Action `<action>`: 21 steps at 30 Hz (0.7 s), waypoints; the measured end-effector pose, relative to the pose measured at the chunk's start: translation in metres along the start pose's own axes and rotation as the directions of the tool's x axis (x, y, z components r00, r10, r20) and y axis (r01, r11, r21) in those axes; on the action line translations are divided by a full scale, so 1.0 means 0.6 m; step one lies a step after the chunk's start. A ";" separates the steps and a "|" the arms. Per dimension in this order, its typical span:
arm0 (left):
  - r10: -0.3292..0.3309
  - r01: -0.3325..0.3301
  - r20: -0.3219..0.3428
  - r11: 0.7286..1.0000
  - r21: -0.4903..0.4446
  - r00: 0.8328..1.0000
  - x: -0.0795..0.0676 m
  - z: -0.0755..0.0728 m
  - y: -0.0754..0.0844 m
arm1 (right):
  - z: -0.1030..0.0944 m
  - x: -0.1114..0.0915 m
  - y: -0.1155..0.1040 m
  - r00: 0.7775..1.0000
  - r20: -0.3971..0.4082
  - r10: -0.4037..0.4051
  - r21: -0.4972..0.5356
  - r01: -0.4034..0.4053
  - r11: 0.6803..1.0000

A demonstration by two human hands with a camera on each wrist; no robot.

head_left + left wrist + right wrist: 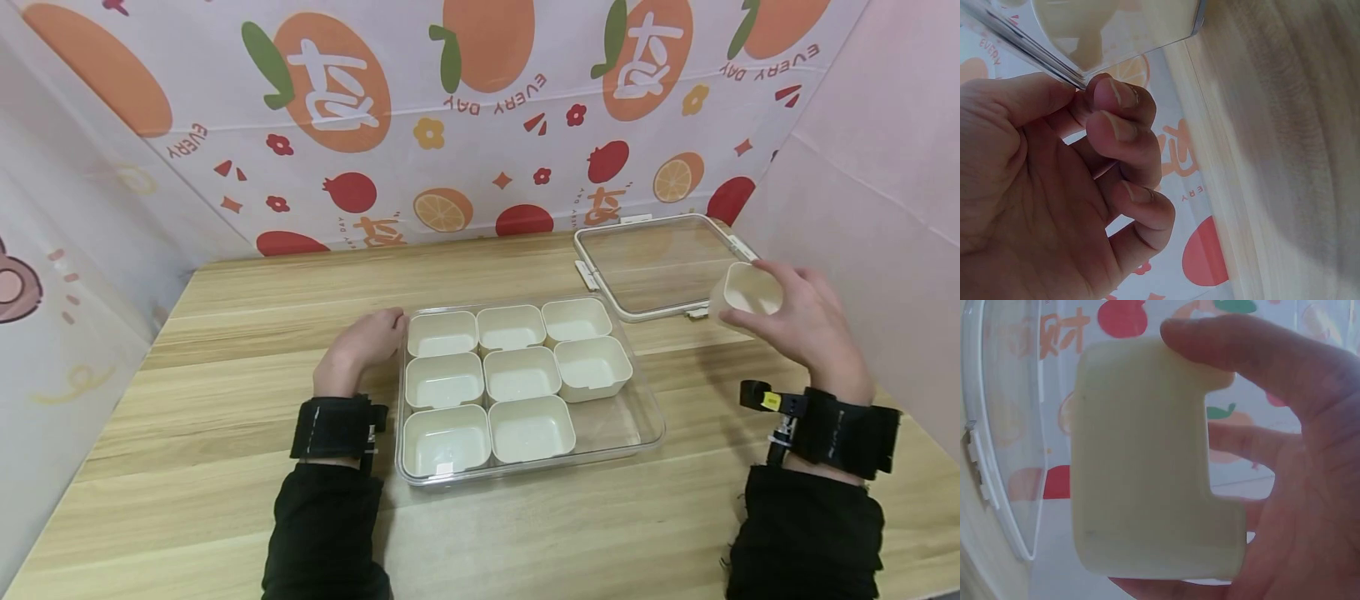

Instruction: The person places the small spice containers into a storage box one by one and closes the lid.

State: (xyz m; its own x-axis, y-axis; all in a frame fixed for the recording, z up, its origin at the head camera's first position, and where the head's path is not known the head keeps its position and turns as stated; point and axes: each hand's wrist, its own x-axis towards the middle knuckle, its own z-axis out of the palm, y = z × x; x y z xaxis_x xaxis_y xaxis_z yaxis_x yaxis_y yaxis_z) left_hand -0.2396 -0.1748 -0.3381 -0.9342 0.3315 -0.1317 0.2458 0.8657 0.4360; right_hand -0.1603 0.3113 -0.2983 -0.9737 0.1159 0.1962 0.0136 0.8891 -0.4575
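Observation:
A clear plastic storage box stands on the table with several cream-coloured cups in rows inside it, such as the front-left cup. Its front-right corner holds no cup. My left hand is at the box's left side near the back; in the left wrist view, its thumb and index finger pinch the box's clear edge. Off to the right, my right hand grips one more cream cup between thumb and fingers. That cup is raised above the table, and a notch shows in its rim.
A clear lid with a pale frame and clips lies behind the box at the right, close to the held cup. Under everything is a wooden table. A fruit-printed cloth hangs along the back, with pale cloth at both sides.

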 end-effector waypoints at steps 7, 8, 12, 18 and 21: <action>-0.002 0.002 0.001 1.000 -0.002 1.000 0.000 0.000 0.001 | -0.008 -0.005 -0.019 0.999 0.032 -0.040 -0.010 0.040 0.999; -0.001 0.001 0.000 1.000 -0.001 1.000 0.000 -0.001 0.001 | -0.009 -0.006 -0.021 0.998 0.038 -0.045 -0.012 0.046 0.999; 0.002 -0.002 0.001 1.000 -0.001 1.000 0.000 -0.001 0.002 | -0.013 -0.008 -0.028 0.995 0.069 -0.066 -0.021 0.068 0.997; 0.007 -0.007 0.001 1.000 0.005 1.000 0.002 0.000 0.000 | -0.015 -0.010 -0.041 0.990 0.103 -0.096 -0.028 0.099 0.995; 0.015 -0.015 -0.009 1.000 0.015 1.000 0.003 0.000 0.000 | -0.016 -0.012 -0.046 0.988 0.107 -0.111 -0.019 0.113 0.993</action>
State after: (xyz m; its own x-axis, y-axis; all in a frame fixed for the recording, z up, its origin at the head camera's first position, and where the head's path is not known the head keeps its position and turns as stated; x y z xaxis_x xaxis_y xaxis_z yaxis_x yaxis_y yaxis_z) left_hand -0.2414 -0.1743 -0.3383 -0.9328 0.3408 -0.1170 0.2633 0.8664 0.4243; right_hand -0.1516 0.2902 -0.2790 -0.9880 -0.0316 0.1514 -0.0927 0.9047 -0.4158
